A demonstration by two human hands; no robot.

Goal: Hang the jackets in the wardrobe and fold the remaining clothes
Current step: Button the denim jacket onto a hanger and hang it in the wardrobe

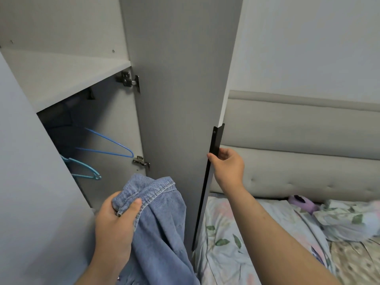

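- Head view: the left hand [114, 224] is gripping the collar of a denim jacket [158, 227], holding it before the open wardrobe [67, 79].
- The right hand [227, 167] is pinching the door's black handle [207, 182].
- Blue hangers [107, 149] are hanging inside.
- A bed [257, 243] is lying at right.

Wardrobe [61, 79] on my left, its door [176, 99] swung open ahead. Two hangers [107, 150] inside, under the shelf [67, 79]. My left hand [115, 223] holds the jacket [160, 227] before the opening. Right hand [227, 167] on the door handle [207, 182]. Bed [257, 243] right of the door, headboard [298, 161] behind it.
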